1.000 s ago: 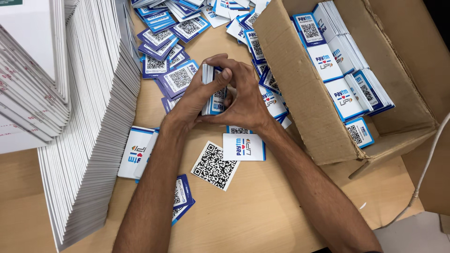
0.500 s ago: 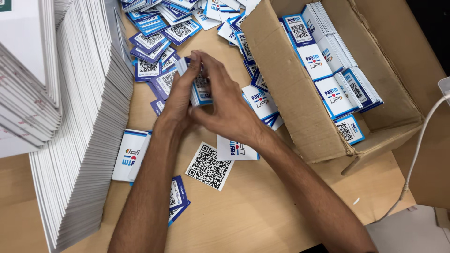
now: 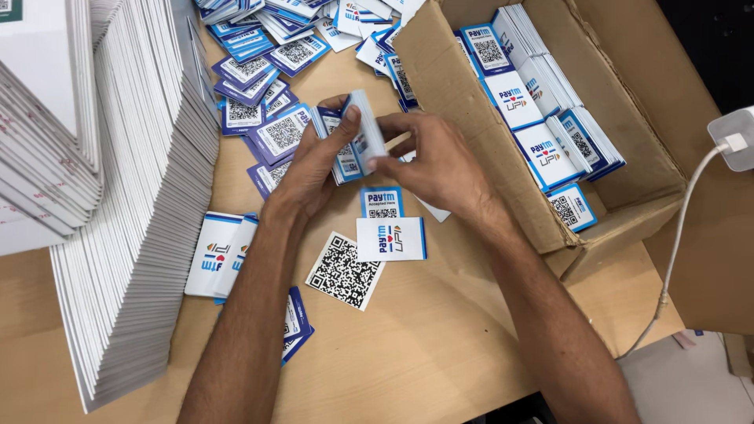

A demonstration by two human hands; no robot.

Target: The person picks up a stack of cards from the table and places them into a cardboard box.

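Observation:
My left hand and my right hand together hold a small stack of blue-and-white code cards on edge above the wooden table. The left thumb presses the stack's top; the right fingers pinch its lower end. Just below the hands lie loose cards and a black-and-white code square. More blue-edged cards are scattered behind the hands.
An open cardboard box at the right holds rows of cards. A tall fanned pile of white sheets fills the left side. A white charger with its cable sits at the far right.
Both hands have gathered the cards into one tight stack and turned it up on edge. The right hand has shifted to the stack's right side.

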